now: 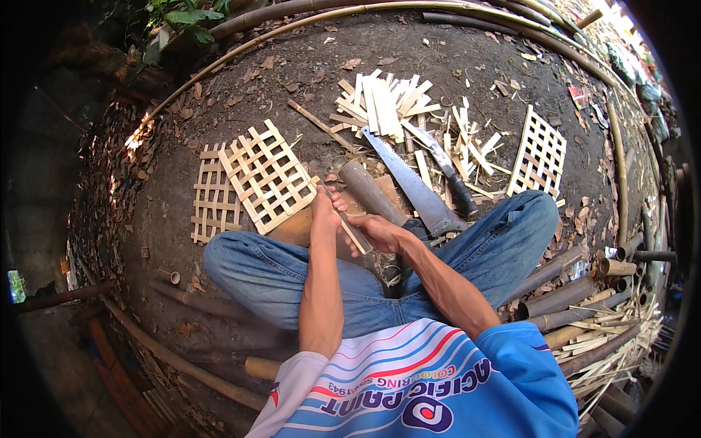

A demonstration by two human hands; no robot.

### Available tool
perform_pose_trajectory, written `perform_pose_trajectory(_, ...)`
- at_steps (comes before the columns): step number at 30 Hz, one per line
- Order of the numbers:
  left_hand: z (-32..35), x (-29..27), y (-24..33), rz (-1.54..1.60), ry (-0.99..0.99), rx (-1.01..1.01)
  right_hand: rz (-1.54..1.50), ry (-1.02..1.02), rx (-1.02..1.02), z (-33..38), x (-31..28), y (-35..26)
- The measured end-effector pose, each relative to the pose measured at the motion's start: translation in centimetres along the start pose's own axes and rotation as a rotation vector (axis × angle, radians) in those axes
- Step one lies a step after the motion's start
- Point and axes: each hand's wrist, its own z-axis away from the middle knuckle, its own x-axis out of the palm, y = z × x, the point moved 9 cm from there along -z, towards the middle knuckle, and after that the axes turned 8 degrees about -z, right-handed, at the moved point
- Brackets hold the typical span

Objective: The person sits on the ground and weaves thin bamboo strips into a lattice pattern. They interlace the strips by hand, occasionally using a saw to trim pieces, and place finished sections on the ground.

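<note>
A short split bamboo piece [357, 236] with a dark outer face and a pale edge slants between my two hands. My left hand [326, 207] is closed round its upper part. Lower down, my right hand [374, 233] is closed on the same piece, thumb on one side and fingertips showing past the other. Just left of my left hand lies a woven bamboo lattice [266, 179], overlapping a second lattice [208, 193]. Beyond my hands rests a thick round bamboo length [371, 191] on a brown board [292, 231].
A handsaw [409, 182] and a black-handled machete [449, 166] lie ahead to the right. Pale bamboo strips [383, 106] are heaped behind them. Another lattice [538, 155] lies far right. Bamboo poles [558, 299] and shavings [606, 328] sit beside my right knee.
</note>
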Motion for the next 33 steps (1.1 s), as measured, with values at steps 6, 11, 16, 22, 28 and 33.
perform_pose_trajectory(6,-1.3,-1.4,0.1,0.183,-0.085,-0.137,0.563,0.096,-0.137,3.3,-1.7,-3.8)
perform_pose_trajectory(11,-1.9,-1.9,-1.1,0.335,-0.08,-0.264,0.446,-0.09,-0.169,6.0,1.2,-4.7)
perform_pose_trajectory(16,-2.5,-2.3,-1.5,0.357,-0.093,-0.271,0.536,-0.168,-0.219,6.0,1.8,-4.9)
perform_pose_trajectory(22,-2.3,-2.1,-1.7,0.356,-0.065,-0.272,0.642,-0.114,-0.264,6.0,2.0,-5.5)
perform_pose_trajectory(28,-2.4,-2.1,-1.6,0.338,-0.095,-0.27,0.679,-0.069,-0.29,6.0,2.1,-5.7)
perform_pose_trajectory(33,-2.7,-2.6,-1.6,0.336,-0.049,-0.25,0.671,-0.036,-0.309,5.9,1.8,-5.7)
